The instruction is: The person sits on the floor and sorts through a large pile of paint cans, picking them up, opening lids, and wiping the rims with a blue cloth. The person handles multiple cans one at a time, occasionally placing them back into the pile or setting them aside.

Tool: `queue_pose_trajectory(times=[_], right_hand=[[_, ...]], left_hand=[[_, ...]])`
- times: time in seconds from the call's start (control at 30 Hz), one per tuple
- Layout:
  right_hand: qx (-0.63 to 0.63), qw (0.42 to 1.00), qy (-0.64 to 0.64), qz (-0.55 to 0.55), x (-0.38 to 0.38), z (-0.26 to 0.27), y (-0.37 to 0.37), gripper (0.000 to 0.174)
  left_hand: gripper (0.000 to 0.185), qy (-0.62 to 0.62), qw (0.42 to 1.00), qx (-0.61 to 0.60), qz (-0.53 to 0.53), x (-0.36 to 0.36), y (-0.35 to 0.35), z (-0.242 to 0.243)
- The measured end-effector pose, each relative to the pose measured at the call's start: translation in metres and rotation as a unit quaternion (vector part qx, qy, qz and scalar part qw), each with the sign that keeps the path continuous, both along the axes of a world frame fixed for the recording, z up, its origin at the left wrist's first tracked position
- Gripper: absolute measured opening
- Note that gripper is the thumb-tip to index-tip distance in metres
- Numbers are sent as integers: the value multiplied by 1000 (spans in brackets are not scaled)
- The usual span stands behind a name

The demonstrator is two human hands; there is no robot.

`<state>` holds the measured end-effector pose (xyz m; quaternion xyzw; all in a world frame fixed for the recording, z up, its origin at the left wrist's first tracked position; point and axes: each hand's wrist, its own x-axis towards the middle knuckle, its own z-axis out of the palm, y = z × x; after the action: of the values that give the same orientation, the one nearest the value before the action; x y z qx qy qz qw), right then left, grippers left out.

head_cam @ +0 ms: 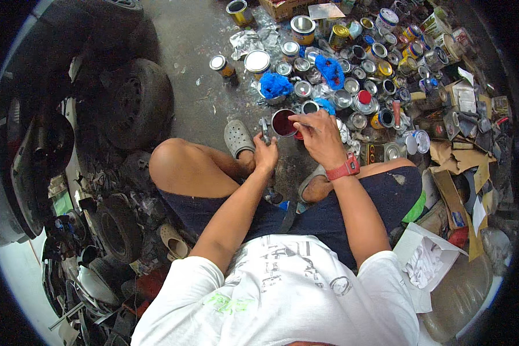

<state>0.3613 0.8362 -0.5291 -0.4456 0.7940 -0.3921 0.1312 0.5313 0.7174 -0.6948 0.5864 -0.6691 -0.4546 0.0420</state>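
My left hand [266,151] is closed around the grip of a metal spray gun [264,129], just left of an open round cup holding dark red liquid [284,123]. My right hand [320,134], with a red watch on the wrist, pinches a thin stick [305,123] above the cup's right side. What supports the cup is hard to make out. A red lid or tin [299,135] shows partly behind my right fingers. Beyond the cup stand an open can [310,107] and a can topped with a crumpled blue cloth [275,85].
Many paint cans crowd the floor ahead and right, among them a white-lidded can [257,61]. Torn cardboard [452,155] and an open white box [430,259] lie at the right. A car wheel [132,101] and a loose tyre [117,228] are at the left.
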Motion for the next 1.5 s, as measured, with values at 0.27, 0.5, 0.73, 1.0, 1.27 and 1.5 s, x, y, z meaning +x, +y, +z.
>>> queue_pose_trajectory(times=[0.27, 0.5, 0.73, 1.0, 1.27, 1.5], right_hand=[[62, 998, 7, 1, 4, -12, 0, 19], [74, 997, -9, 32, 0, -4, 0, 17], [6, 1000, -8, 11, 2, -6, 1, 14], [15, 999, 12, 29, 4, 0, -1, 19], [47, 998, 20, 32, 5, 2, 1, 20], [16, 999, 5, 35, 4, 0, 6, 19]], left_hand=[[66, -9, 999, 32, 9, -5, 0, 19], [68, -8, 1000, -14, -4, -1, 2, -9], [70, -6, 1000, -27, -15, -4, 9, -13], [69, 10, 1000, -13, 3, 3, 2, -19], [66, -3, 1000, -2, 11, 1, 6, -20], [68, -24, 1000, 15, 2, -6, 8, 3]])
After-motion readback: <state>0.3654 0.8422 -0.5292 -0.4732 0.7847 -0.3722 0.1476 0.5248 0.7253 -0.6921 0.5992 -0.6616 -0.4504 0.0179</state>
